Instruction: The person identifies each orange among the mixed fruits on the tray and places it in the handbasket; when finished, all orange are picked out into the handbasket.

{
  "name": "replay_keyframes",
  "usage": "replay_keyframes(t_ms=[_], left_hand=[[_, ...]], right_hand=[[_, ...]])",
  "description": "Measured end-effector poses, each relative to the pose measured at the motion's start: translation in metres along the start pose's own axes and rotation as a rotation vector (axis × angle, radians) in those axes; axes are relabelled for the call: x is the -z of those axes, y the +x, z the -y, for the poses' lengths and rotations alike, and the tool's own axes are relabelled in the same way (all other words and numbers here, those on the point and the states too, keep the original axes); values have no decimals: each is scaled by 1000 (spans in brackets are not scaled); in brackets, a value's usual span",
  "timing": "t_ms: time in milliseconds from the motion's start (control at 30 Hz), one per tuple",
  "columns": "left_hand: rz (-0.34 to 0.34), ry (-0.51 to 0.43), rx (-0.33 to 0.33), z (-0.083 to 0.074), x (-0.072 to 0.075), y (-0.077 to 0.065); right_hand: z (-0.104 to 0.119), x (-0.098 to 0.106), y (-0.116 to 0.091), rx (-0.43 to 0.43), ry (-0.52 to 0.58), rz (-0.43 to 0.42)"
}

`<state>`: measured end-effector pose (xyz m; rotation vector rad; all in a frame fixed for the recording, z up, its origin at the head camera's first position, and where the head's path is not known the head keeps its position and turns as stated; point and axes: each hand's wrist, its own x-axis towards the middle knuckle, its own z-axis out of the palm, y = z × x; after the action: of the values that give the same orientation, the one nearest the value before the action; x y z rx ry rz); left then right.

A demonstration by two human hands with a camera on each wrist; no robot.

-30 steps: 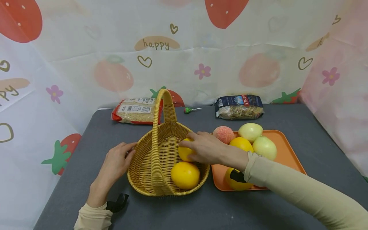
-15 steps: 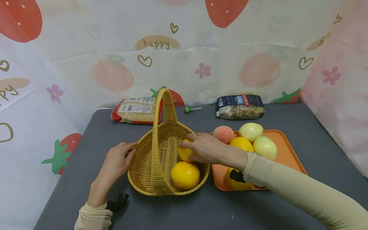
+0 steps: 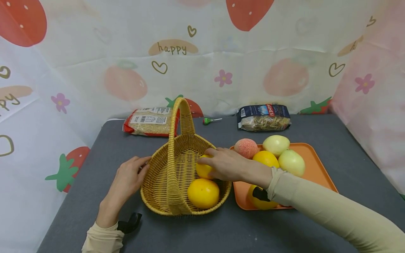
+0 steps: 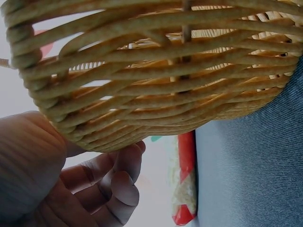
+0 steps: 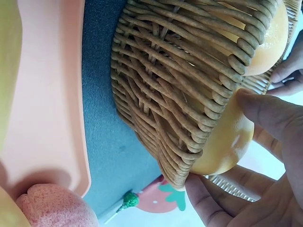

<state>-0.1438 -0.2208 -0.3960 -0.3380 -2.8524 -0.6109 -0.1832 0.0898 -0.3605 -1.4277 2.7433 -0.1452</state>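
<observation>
In the head view a wicker basket (image 3: 158, 196) with a tall handle stands mid-table. My right hand (image 3: 229, 163) reaches over its right rim and grips a yellow orange (image 3: 203, 170) inside. The right wrist view shows the thumb and fingers around that orange (image 5: 225, 146), right at the woven rim. Nearer me in the basket lies a second orange (image 3: 203, 193). My left hand (image 3: 126, 177) holds the basket's left rim; in the left wrist view its fingers curl beside the woven wall (image 4: 142, 94), the thumb partly hidden.
Right of the basket, an orange tray (image 3: 316, 172) bears a pink peach (image 3: 246, 148), pale green fruits (image 3: 291, 162) and yellow fruits (image 3: 265, 159), partly behind my right arm. Along the back lie a red-edged grain bag (image 3: 148, 123), a lollipop (image 3: 207, 121) and a pasta bag (image 3: 264, 117).
My right hand has sunk very slightly with the orange it grips, and the nearer orange has shifted a touch. The left hand and basket stay put.
</observation>
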Motion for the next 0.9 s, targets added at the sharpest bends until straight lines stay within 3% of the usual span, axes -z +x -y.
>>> replay_keyframes(t_ms=[900], left_hand=[[27,6,23,0,-1,0]], right_hand=[[-1,1,-2,-4,26,18]])
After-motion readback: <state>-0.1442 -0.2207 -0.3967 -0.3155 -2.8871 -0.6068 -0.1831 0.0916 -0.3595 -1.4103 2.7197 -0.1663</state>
